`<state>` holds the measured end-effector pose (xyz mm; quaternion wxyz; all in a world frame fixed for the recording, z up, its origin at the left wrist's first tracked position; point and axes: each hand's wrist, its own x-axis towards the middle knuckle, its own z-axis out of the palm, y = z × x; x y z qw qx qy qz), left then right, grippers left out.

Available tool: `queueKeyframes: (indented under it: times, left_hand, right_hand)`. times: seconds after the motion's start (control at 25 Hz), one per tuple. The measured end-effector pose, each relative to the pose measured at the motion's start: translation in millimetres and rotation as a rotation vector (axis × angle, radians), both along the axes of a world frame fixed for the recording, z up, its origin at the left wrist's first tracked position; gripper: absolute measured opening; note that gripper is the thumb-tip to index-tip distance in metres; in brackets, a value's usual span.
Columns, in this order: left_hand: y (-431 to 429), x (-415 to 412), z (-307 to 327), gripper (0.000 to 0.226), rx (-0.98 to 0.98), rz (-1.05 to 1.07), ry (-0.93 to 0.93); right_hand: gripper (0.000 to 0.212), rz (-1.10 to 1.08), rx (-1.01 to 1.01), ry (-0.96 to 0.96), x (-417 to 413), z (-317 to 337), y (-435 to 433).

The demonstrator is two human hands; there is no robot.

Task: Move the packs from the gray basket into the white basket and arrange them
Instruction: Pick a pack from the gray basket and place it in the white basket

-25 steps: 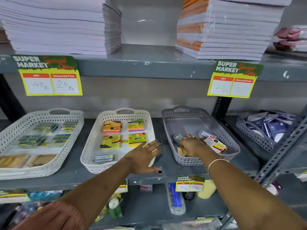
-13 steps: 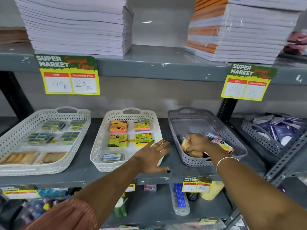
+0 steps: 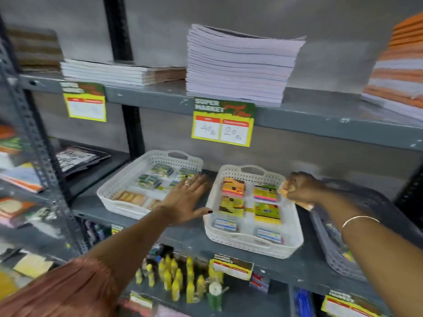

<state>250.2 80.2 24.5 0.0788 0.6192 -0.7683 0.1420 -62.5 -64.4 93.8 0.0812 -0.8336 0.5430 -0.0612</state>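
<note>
The gray basket (image 3: 329,250) sits at the right on the middle shelf, partly hidden by my right arm. To its left stands a white basket (image 3: 249,243) with several colourful packs laid in rows. My right hand (image 3: 302,187) hovers over that basket's far right corner, closed on tan packs (image 3: 303,205) that stick out on both sides of the fist. My left hand (image 3: 186,200) lies flat with fingers spread between the two white baskets, thumb touching the nearer one's left rim. A second white basket (image 3: 107,195) further left holds small packs and tan packs.
Stacks of notebooks (image 3: 238,65) lie on the upper shelf, with price tags (image 3: 223,123) clipped to its edge. Small yellow bottles (image 3: 176,277) stand on the lower shelf. A perforated metal upright (image 3: 39,143) rises at the left.
My right hand lifted out of the gray basket with the tan packs and moved left over the white basket. My left hand shifted from that basket's right side to its left. The view swung left.
</note>
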Motion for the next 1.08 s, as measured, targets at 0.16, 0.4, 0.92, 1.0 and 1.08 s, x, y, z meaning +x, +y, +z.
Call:
queueKeyframes:
  times: [0.16, 0.4, 0.92, 1.0, 1.08]
  left_hand:
    - [49, 111, -7, 0.108, 0.03, 0.196, 0.077]
    - [112, 251, -41, 0.122, 0.123, 0.413, 0.206]
    - [99, 298, -101, 0.103, 0.356, 0.373, 0.131]
    - [95, 300, -105, 0.102, 0.357, 0.368, 0.155]
    - [93, 301, -109, 0.101, 0.336, 0.367, 0.178]
  right_hand:
    - [0.031, 0.112, -0.043, -0.078, 103, 9, 21]
    - [0.012, 0.268, 0.018, -0.176, 266, -7, 67]
    - [0.051, 0.314, 0.155, 0.147, 362, -85, 98]
    - [0.051, 0.305, 0.166, 0.151, 363, -89, 96]
    - [0.058, 0.311, 0.174, 0.164, 364, -91, 96]
